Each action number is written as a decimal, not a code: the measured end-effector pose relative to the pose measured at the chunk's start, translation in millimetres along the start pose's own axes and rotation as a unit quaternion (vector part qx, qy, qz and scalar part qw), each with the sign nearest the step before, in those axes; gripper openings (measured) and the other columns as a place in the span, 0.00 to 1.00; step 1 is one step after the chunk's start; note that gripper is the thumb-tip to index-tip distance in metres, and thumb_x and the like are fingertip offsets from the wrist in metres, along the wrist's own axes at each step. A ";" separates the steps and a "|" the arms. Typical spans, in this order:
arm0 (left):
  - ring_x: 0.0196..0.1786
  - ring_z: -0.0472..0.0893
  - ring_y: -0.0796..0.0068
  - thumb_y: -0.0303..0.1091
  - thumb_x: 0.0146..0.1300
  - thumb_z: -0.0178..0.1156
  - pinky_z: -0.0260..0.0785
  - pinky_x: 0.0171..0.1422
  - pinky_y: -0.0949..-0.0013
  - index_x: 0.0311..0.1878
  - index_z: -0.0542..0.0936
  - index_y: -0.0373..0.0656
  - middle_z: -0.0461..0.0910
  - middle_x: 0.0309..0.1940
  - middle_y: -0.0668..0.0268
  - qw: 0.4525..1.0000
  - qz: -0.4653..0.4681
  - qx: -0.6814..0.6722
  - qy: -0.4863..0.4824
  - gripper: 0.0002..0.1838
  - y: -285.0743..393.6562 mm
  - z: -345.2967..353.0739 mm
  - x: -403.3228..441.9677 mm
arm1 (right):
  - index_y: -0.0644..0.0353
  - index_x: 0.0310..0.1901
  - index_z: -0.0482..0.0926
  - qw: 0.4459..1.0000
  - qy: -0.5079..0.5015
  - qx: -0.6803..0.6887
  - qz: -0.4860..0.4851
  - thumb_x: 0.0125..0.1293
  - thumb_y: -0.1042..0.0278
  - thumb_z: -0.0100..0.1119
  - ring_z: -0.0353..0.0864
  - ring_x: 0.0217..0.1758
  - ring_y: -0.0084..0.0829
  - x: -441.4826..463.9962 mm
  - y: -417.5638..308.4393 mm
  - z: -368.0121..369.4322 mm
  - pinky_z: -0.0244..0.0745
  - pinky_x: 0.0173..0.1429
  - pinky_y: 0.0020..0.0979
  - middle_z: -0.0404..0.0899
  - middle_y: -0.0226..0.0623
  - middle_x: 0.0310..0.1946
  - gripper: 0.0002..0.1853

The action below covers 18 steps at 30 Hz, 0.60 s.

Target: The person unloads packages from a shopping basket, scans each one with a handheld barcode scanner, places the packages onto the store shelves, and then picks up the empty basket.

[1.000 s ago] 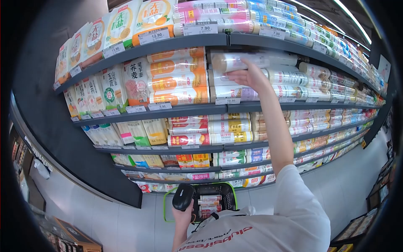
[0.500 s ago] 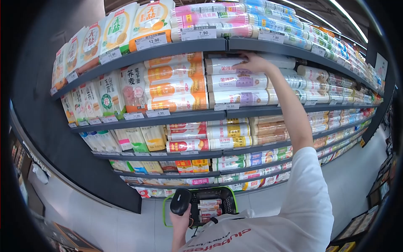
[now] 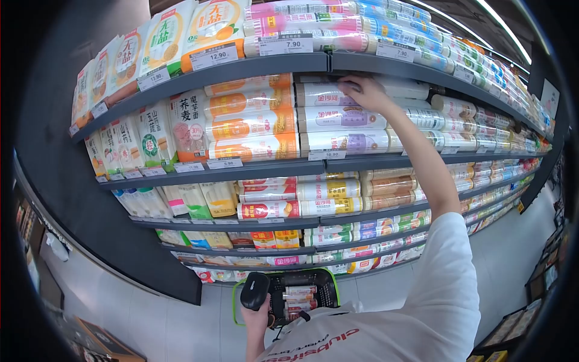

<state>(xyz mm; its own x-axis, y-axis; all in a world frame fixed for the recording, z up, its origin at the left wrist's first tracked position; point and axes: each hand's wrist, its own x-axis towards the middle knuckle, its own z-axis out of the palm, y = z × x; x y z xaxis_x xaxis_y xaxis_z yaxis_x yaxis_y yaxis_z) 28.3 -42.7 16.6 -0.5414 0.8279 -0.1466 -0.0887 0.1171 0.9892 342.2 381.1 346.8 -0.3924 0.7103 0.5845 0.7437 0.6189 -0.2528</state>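
Note:
My right hand (image 3: pixel 365 95) reaches into the second shelf from the top, its fingers bent over a cylindrical noodle pack (image 3: pixel 322 95) with a purple-and-white label, uppermost in its stack. More purple-labelled packs (image 3: pixel 329 119) lie directly beneath it. Low in front of me, my left hand (image 3: pixel 257 315) is closed on a rounded black device (image 3: pixel 255 291) with small pale lettering. Beside that hand, a black shopping basket (image 3: pixel 329 288) with a green rim holds several noodle packs (image 3: pixel 300 295). The device partly covers the basket's left side.
Grey shelf edges (image 3: pixel 253 64) with price tags run across the view. Orange noodle packs (image 3: pixel 247 127) lie left of the purple stack; pink packs (image 3: pixel 301 24) are above. A dark end panel (image 3: pixel 72 163) stands at left, above the pale tiled floor (image 3: pixel 181 326).
My right hand has shifted slightly, and its fingers look more bent on the top purple pack. That pack stays in place. My left hand still holds the black device; the view tilts a little.

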 end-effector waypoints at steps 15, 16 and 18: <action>0.24 0.77 0.83 0.26 0.60 0.68 0.67 0.28 0.75 0.38 0.83 0.35 0.80 0.23 0.70 0.999 0.010 0.022 -0.022 0.06 -6.5 13.0 -1.9 | 0.56 0.54 0.81 0.954 0.191 -0.220 -0.066 0.73 0.40 0.41 0.78 0.59 0.45 13.4 -3.5 49.4 0.75 0.59 0.43 0.80 0.46 0.54 0.29; 0.24 0.76 0.83 0.27 0.59 0.69 0.67 0.28 0.74 0.38 0.83 0.35 0.80 0.23 0.70 1.000 -0.001 0.019 -0.018 0.07 -1.9 14.2 -5.1 | 0.57 0.54 0.79 0.951 0.213 -0.210 -0.085 0.72 0.48 0.46 0.77 0.57 0.45 13.5 0.8 55.2 0.73 0.60 0.44 0.80 0.43 0.52 0.23; 0.24 0.76 0.84 0.26 0.59 0.69 0.67 0.28 0.75 0.39 0.83 0.35 0.80 0.24 0.71 1.000 0.015 0.022 -0.016 0.07 -8.7 11.6 -5.4 | 0.58 0.56 0.77 0.936 0.241 -0.227 -0.117 0.72 0.49 0.46 0.76 0.58 0.45 4.6 -3.0 64.0 0.68 0.65 0.46 0.79 0.43 0.51 0.23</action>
<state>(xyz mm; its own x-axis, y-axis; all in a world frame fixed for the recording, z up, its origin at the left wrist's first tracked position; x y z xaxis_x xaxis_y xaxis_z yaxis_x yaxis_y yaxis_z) 41.6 -41.8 8.9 -0.5156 0.8487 -0.1179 -0.0357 0.1161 0.9926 303.5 404.0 300.9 -0.3651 0.2715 0.8905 0.8639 0.4554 0.2153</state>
